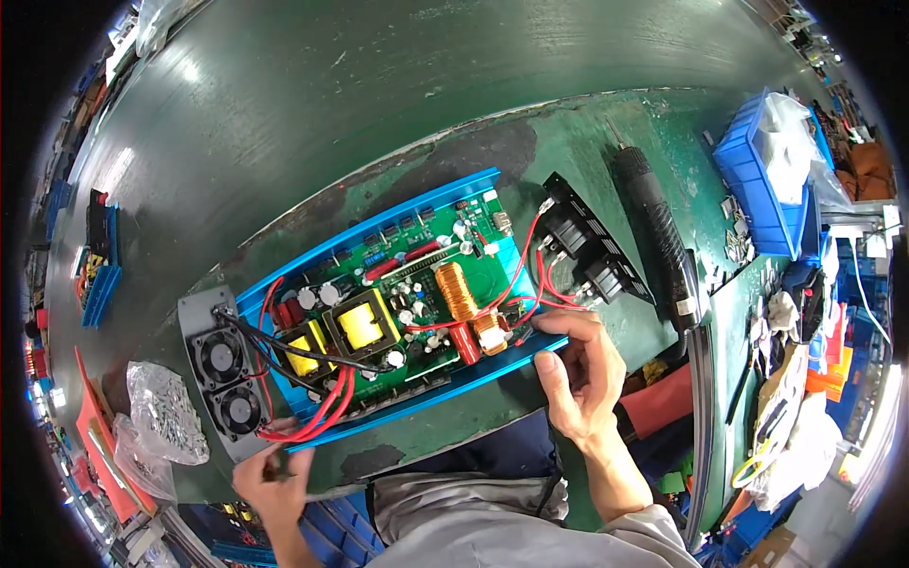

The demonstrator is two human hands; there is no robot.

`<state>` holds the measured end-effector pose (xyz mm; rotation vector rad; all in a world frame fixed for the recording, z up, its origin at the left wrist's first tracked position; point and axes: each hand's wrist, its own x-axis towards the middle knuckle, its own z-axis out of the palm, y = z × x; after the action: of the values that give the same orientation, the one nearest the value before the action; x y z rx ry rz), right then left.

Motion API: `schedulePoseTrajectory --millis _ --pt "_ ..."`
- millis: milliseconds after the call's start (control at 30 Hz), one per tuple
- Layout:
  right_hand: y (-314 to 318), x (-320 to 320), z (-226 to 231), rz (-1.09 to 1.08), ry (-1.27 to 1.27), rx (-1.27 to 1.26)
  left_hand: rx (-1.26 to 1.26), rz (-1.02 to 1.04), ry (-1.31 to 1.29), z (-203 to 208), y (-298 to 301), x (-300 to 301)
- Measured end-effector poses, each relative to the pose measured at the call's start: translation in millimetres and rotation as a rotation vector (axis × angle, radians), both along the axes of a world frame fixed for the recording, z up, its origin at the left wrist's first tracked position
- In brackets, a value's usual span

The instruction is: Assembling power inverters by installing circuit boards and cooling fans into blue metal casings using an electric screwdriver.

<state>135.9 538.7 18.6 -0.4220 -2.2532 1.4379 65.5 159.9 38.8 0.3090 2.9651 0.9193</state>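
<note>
An open power inverter [417, 305] lies at a slant before me: a blue metal case around a green circuit board with yellow transformers and a copper coil. At its left end stands a grey end panel with two black fans [227, 383]. Red wires run from the right end to a loose black end panel [597, 241] with sockets. My right hand [587, 379] pinches the case's near right corner between thumb and bent index finger. Down at the near left corner, my left hand [272, 481] grips the case beside the fan panel, its fingertips partly hidden.
A black electric screwdriver [653, 222] lies right of the socket panel. Beyond it stand a blue bin [757, 180] with plastic bags and scattered small metal parts [736, 232]. Bags of screws [166, 417] lie at left. Another blue-cased unit [101, 260] sits farther left.
</note>
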Motion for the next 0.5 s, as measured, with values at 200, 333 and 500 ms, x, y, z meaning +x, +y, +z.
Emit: schedulePoseTrajectory --millis 200,333,500 --pt "0 1 7 -0.009 -0.034 -0.035 -0.249 0.423 0.167 20 -105 -49" --pt "-1 4 6 0.009 -0.062 -0.047 -0.461 0.445 0.073 3 -141 -58" --pt "-5 20 8 -0.102 0.018 -0.093 -0.466 0.453 0.051 11 -144 -75"
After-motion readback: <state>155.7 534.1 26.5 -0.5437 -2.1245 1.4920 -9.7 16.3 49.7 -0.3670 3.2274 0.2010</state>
